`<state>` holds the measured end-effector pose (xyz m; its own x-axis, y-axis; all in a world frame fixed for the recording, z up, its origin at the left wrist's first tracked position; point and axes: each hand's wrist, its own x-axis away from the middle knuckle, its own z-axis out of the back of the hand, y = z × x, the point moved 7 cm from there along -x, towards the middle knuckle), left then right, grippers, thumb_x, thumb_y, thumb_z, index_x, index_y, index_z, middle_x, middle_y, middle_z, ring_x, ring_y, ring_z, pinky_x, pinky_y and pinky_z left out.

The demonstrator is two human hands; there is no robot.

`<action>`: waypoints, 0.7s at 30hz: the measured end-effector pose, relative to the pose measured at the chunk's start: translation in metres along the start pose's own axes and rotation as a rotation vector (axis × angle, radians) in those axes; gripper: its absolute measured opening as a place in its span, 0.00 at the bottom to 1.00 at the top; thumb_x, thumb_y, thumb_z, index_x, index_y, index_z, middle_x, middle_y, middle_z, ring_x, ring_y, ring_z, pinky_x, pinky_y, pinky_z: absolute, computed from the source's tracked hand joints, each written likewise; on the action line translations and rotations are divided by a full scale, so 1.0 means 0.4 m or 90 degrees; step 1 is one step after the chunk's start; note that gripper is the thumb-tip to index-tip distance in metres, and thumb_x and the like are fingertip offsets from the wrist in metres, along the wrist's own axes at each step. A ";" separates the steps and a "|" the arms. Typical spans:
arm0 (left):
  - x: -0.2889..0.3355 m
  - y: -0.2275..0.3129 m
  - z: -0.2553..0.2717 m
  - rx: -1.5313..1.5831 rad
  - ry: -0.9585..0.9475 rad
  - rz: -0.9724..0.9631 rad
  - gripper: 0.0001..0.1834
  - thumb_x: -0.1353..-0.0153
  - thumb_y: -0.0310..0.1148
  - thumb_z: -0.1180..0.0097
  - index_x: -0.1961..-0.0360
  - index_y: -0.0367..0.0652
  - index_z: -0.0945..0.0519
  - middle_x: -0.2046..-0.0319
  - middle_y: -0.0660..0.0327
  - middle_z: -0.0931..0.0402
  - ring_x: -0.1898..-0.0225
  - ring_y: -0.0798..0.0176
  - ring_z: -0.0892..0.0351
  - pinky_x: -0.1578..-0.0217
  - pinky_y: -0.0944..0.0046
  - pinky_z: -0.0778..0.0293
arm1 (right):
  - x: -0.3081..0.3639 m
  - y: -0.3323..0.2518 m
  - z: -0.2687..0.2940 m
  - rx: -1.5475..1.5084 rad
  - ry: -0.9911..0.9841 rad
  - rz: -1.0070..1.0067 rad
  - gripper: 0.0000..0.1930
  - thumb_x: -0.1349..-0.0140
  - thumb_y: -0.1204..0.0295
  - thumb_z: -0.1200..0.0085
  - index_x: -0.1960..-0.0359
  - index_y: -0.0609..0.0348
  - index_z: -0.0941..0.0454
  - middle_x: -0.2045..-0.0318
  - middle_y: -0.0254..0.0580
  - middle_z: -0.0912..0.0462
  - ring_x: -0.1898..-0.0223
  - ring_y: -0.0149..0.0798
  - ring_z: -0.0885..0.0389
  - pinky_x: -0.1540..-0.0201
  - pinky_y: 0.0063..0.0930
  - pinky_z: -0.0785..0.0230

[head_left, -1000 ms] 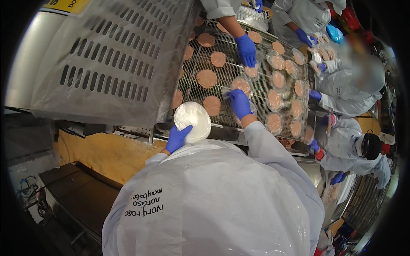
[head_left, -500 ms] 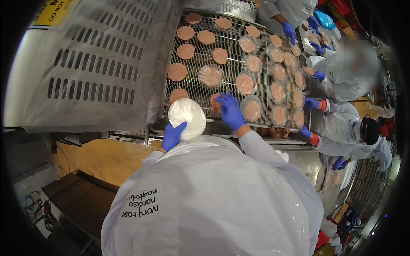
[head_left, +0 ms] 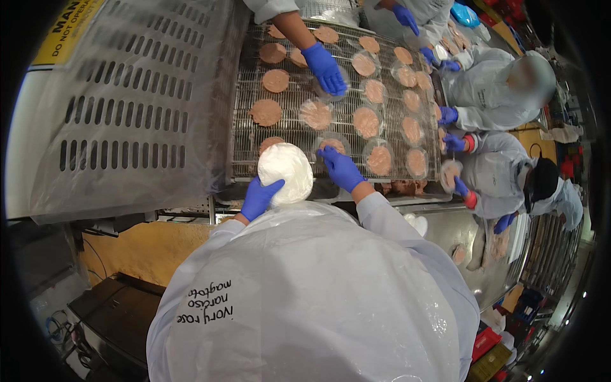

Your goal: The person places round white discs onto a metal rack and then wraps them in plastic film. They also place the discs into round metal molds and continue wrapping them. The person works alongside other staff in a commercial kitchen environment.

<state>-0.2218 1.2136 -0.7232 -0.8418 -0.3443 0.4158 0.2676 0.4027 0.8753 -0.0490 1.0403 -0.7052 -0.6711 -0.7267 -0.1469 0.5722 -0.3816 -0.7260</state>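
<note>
My left hand [head_left: 259,196] is closed around a thick round stack of white film sheets [head_left: 286,170], thumb over its face. The stack is held at the near edge of a wire mesh conveyor [head_left: 296,143]. My right hand [head_left: 344,170] is over that same edge, its fingers bunched at the rim of a clear film disc [head_left: 344,141]. This disc lies over a round pink meat patty [head_left: 331,147]; the fingertips partly hide both. Behind the stack, another patty [head_left: 270,144] has no visible film.
Rows of patties cover the conveyor, several under clear film. A co-worker's gloved hand [head_left: 326,70] reaches in from the far side. Other workers stand along the right end. A slotted metal cover [head_left: 127,114] borders the left; a steel table [head_left: 439,245] stands at right.
My right fingers have drawn together, and a clear film disc now shows over the patty beneath them. A co-worker's hand has come in from the far side. The stack stays in my left hand.
</note>
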 end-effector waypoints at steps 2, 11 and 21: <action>-0.001 0.025 -0.008 -0.005 -0.018 -0.007 0.29 0.46 0.32 0.34 0.46 0.32 0.28 0.52 0.54 0.23 0.54 0.63 0.22 0.52 0.64 0.26 | -0.054 -0.091 0.022 -0.271 -0.043 -0.104 0.12 0.35 0.69 0.49 0.54 0.63 0.23 0.59 0.52 0.18 0.56 0.47 0.20 0.51 0.31 0.30; 0.055 -0.025 0.118 0.159 0.133 -0.016 0.28 0.44 0.32 0.36 0.44 0.34 0.29 0.52 0.55 0.23 0.55 0.64 0.22 0.52 0.64 0.25 | -0.205 -0.211 -0.089 -0.178 -0.196 -0.037 0.16 0.38 0.62 0.49 0.58 0.61 0.20 0.67 0.54 0.17 0.64 0.47 0.17 0.57 0.37 0.27; 0.063 -0.047 0.160 0.123 0.116 0.010 0.26 0.43 0.31 0.36 0.45 0.34 0.29 0.53 0.55 0.23 0.54 0.64 0.23 0.53 0.64 0.25 | -0.322 -0.050 -0.173 0.198 0.042 0.165 0.22 0.41 0.78 0.55 0.43 0.54 0.27 0.46 0.51 0.24 0.46 0.51 0.24 0.43 0.37 0.32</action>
<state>-0.2781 1.2514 -0.7449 -0.7354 -0.4766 0.4817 0.1712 0.5571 0.8126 -0.0066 1.1811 -0.7180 -0.5093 -0.7870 -0.3483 0.8347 -0.3532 -0.4225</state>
